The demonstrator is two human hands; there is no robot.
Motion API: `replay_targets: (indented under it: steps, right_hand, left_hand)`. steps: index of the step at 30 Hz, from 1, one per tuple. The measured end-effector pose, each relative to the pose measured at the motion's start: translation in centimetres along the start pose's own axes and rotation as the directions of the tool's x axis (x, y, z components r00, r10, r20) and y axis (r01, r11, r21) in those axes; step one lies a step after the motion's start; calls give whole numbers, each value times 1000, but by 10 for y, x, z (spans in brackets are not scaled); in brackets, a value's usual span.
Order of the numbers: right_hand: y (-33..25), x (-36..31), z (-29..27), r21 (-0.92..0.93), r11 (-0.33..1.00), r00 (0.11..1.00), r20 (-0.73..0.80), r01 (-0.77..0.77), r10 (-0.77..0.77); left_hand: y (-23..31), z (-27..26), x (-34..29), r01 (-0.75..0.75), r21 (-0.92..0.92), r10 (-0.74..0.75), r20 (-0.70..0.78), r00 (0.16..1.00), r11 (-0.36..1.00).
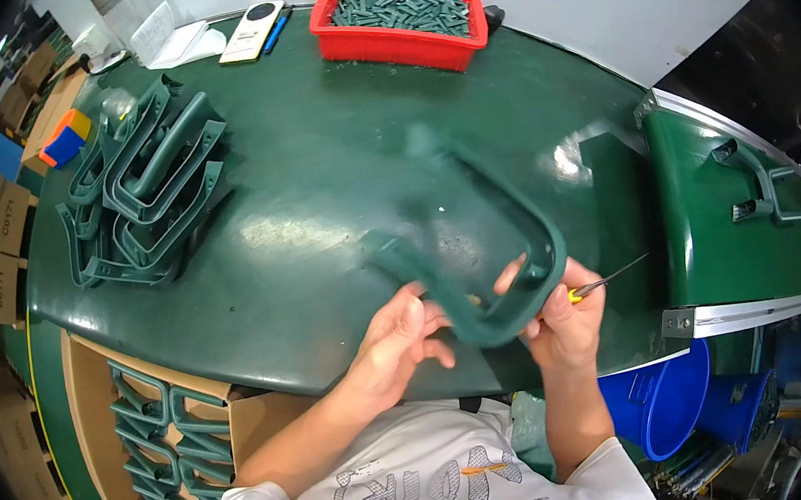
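Note:
In front of my body, a green U-shaped plastic handle (513, 201) is held up at a tilt, its far ends smeared by motion. My right hand (569, 325) grips its lower right bend. The same hand holds a thin-bladed tool with a yellow handle (576, 296), its dark shaft pointing right. My left hand (393, 346) is at the left of the handle, fingers loosely curved and apart. Part of those fingers passes behind the handle, so I cannot tell whether they touch it.
Similar green handles (155, 193) are heaped on the green table's left. A red bin (399, 50) of small green pieces stands at the back. Below left, a cardboard box (101, 467) holds more handles. One handle (762, 183) lies on the green conveyor (714, 261) at right; blue barrels (666, 403) stand beneath.

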State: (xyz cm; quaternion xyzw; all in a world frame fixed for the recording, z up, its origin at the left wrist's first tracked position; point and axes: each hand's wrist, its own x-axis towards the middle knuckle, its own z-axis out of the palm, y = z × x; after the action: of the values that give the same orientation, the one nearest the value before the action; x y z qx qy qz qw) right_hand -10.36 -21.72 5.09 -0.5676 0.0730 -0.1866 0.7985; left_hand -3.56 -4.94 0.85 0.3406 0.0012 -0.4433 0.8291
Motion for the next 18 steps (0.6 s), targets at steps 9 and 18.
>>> replay_targets:
  steps: [9,18]
  right_hand:
    - [30,-2,31,-495,843,977,-81,-213,199]
    - [39,10,21,-689,712,978,24,-135,208]
  left_hand:
    - [35,-14,-4,-472,-35,403,-470,786,881]
    - [39,-1,-6,-633,183,644,-408,647,753]
